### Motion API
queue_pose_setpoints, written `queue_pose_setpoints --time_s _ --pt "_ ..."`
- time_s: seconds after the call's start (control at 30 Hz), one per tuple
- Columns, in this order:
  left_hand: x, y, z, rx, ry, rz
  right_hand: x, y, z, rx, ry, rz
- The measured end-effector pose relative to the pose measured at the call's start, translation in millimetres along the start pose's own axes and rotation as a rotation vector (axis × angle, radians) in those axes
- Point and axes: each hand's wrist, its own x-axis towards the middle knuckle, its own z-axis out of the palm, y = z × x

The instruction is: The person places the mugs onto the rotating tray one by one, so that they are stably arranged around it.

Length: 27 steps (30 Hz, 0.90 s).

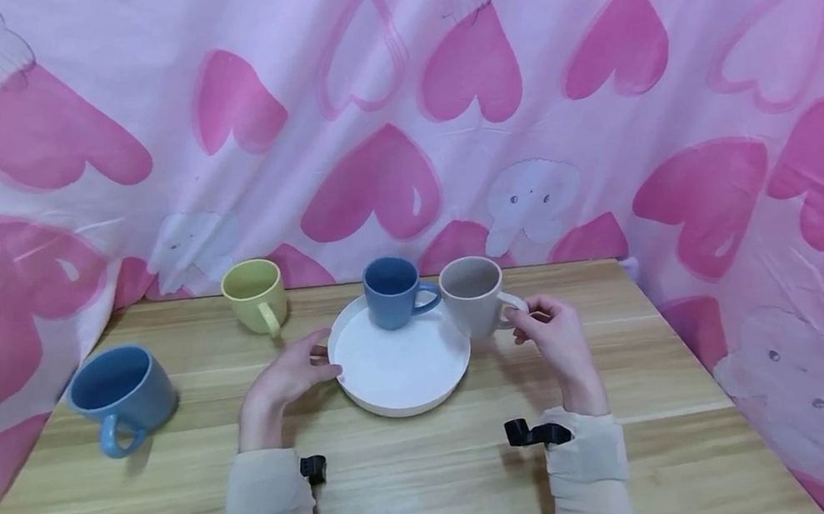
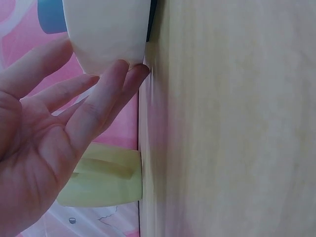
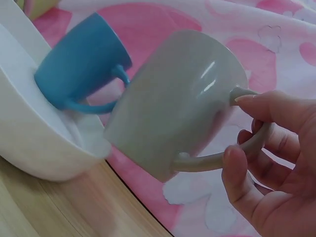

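My right hand (image 1: pixel 557 342) pinches the handle of a light grey mug (image 1: pixel 471 301) between thumb and fingers. The mug is raised at the right rim of a round white tray (image 1: pixel 402 375), which it overlaps in the head view. On the tray's far part stands a small blue mug (image 1: pixel 390 297), its handle pointing toward the grey one. My left hand (image 1: pixel 292 374) is at the tray's left side, fingers extended; in the left wrist view the fingertips (image 2: pixel 118 69) rest against the tray wall (image 2: pixel 106 34).
Behind my left hand, a yellow-green mug (image 1: pixel 255 297) stands near the table's back edge. A larger blue mug (image 1: pixel 125 392) sits at the far left, handle toward me. A pink heart-patterned cloth (image 1: pixel 374 185) hangs behind the wooden table (image 1: pixel 421 482).
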Motion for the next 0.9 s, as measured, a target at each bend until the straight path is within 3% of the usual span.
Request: queue_pose_setpoints --time_s 0.23,0.47,0.67,0.9 --pt "1.3 -1.9 0.4 0.006 0.014 -0.013 3 1 15 0.058 -0.125 0.003" --pt "2.2 -4.1 0.2 -0.023 -0.012 0.046 2 4 20 0.084 -0.19 0.039" --pt "3.1 -3.8 1.1 -0.008 -0.02 0.044 1 7 24 0.087 -0.272 0.028" --pt "3.4 -2.8 2.6 -0.023 -0.035 0.082 3 16 32 0.079 -0.286 0.022"
